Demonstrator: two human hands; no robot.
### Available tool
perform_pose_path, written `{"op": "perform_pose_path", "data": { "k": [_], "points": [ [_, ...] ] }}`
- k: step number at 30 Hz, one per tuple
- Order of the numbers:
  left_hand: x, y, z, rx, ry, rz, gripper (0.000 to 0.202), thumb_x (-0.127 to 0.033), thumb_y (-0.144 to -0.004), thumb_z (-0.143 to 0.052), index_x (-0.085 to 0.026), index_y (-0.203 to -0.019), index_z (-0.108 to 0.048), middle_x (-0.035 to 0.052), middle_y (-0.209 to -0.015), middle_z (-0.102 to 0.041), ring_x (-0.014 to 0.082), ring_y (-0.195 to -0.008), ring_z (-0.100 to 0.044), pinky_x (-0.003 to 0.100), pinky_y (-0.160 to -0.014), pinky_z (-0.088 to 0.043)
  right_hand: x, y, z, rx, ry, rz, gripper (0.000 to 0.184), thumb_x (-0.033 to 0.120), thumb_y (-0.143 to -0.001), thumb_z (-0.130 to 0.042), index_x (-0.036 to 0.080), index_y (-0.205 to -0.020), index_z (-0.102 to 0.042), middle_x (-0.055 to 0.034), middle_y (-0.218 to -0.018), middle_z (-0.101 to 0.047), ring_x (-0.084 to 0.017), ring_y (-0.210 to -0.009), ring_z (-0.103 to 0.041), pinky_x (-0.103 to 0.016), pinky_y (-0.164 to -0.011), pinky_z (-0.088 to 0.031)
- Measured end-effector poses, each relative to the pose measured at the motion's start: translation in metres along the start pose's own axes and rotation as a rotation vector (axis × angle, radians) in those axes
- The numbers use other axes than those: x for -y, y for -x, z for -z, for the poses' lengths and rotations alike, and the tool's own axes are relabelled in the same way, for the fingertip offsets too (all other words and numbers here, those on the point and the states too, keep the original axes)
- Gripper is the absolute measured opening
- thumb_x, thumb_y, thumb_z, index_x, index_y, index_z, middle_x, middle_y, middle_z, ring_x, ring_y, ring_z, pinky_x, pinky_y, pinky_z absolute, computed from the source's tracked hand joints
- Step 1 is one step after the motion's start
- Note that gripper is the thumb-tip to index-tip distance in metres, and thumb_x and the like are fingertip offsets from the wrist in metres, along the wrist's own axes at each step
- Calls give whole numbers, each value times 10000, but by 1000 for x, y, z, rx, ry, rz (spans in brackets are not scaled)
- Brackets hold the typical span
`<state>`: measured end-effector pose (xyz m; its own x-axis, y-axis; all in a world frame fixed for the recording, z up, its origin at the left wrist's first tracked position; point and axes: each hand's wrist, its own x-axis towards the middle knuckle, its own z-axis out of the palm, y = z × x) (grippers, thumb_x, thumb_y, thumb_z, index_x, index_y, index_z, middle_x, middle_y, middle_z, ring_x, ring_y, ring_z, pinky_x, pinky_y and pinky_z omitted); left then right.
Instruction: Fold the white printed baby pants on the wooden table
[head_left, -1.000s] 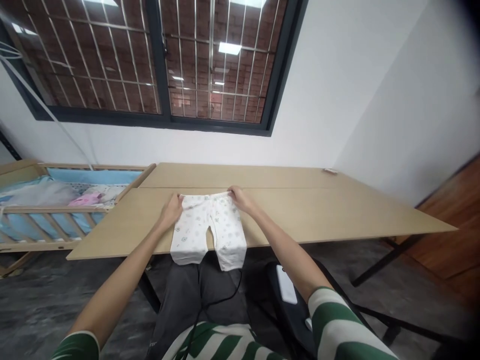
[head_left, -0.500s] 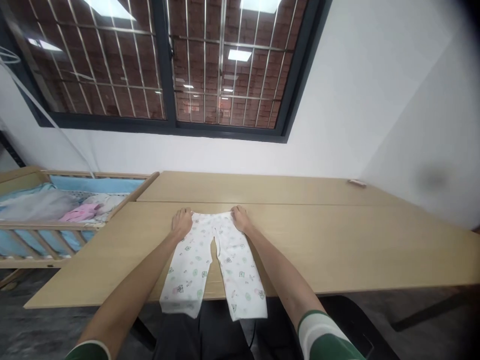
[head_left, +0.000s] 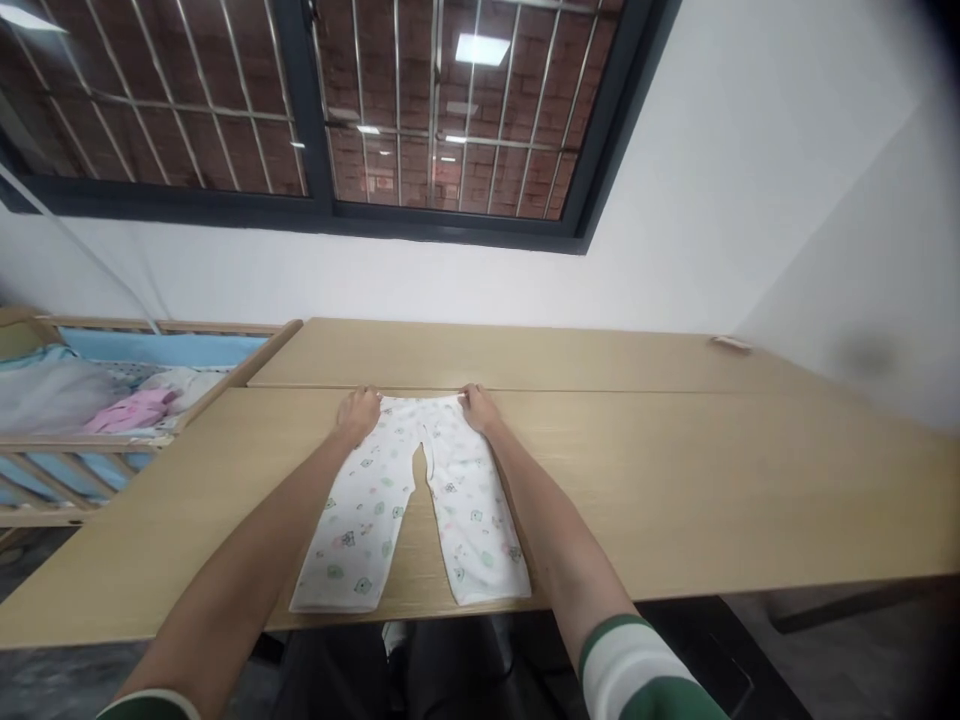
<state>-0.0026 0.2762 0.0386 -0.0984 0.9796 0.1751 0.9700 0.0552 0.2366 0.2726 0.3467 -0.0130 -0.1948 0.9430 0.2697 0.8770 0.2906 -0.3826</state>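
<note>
White baby pants (head_left: 469, 490) with a small green and pink print lie spread on the wooden table (head_left: 675, 480). Their waistband faces the window side and both legs point toward me, the cuffs close to the table's front edge. My left hand (head_left: 358, 414) is closed on the left end of the waistband. At the right end, my right hand (head_left: 478, 408) grips the other corner. The waistband stretches straight between the two hands. The fingertips of both hands are partly hidden.
A wooden crib (head_left: 277, 350) with blue lining stands to the left, holding a pink cloth (head_left: 133, 411) and white bedding. A small pale object (head_left: 730, 344) lies at the table's far right. Behind the table is a white wall with a barred window (head_left: 450, 110).
Both hands have moved the pants farther onto the table, away from me. The cuffs, which hung past the front edge, now rest on the tabletop. The view has shifted slightly.
</note>
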Motion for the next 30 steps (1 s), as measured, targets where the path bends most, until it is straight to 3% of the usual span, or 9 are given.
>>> {"op": "perform_pose_path", "data": {
  "k": [4,6,9,12,14,17,21,26,30],
  "points": [
    [-32,37,27,-34,6,-134,371,-291,-1022,-367,-53,-1250,-538,258,-1284,-570,355,-1236,-513,469,-1009,-407,-6,-7,-5,-35,-119,-25,203,240,-979,-521,168,-1143,-617,-111,-1106,-654,-203,-1024,-590,-308,-916,-418],
    [-55,75,36,1,30,-266,329,-324,-1024,-383,-115,-1189,-576,185,-1235,-618,306,-1181,-554,415,-1002,-415,-8,-10,-7,-52,-181,-41,182,238,-953,-554,164,-1102,-628,-96,-1039,-671,-193,-954,-602,-299,-877,-434],
    [-93,145,41,134,114,-494,265,-433,-1000,-465,-223,-978,-624,32,-1016,-694,194,-957,-642,288,-851,-468,-11,-12,-8,-68,-263,-61,155,242,-915,-592,167,-1042,-639,-62,-930,-683,-175,-856,-608,-280,-814,-450],
    [-128,200,36,299,260,-615,301,-459,-978,-459,-223,-874,-615,18,-839,-694,203,-771,-661,303,-678,-453,-12,-11,-7,-70,-320,-75,131,255,-892,-606,171,-984,-647,-34,-837,-684,-160,-782,-611,-258,-748,-457],
    [-145,220,30,351,237,-616,261,-404,-947,-463,-220,-841,-614,32,-769,-685,229,-708,-665,323,-632,-436,-12,-9,-6,-65,-345,-81,127,275,-888,-607,173,-949,-654,-20,-783,-679,-152,-739,-613,-245,-707,-458],
    [-160,228,23,412,178,-613,212,-405,-857,-529,-217,-833,-624,59,-750,-690,273,-708,-678,353,-633,-448,-11,-6,-4,-57,-377,-86,141,305,-882,-613,175,-906,-664,-4,-717,-668,-141,-682,-615,-230,-659,-458],
    [-164,228,19,461,149,-608,336,-520,-828,-536,-205,-843,-654,108,-801,-709,311,-770,-694,379,-669,-477,-10,-6,-3,-64,-422,-107,135,295,-846,-635,169,-874,-673,2,-701,-664,-132,-653,-613,-217,-629,-460],
    [-163,230,19,476,167,-630,199,-348,-814,-525,-210,-768,-660,113,-794,-715,320,-765,-697,376,-646,-457,-11,-6,-2,-75,-486,-139,159,186,-790,-611,164,-930,-683,9,-730,-669,-123,-661,-618,-213,-645,-480],
    [-156,234,27,434,342,-480,162,-269,-806,-536,-217,-665,-596,76,-683,-686,281,-707,-673,343,-619,-414,-6,-2,4,-70,-528,-172,220,148,-751,-619,164,-964,-669,23,-724,-650,-125,-667,-624,-223,-662,-502]
  ]
}}
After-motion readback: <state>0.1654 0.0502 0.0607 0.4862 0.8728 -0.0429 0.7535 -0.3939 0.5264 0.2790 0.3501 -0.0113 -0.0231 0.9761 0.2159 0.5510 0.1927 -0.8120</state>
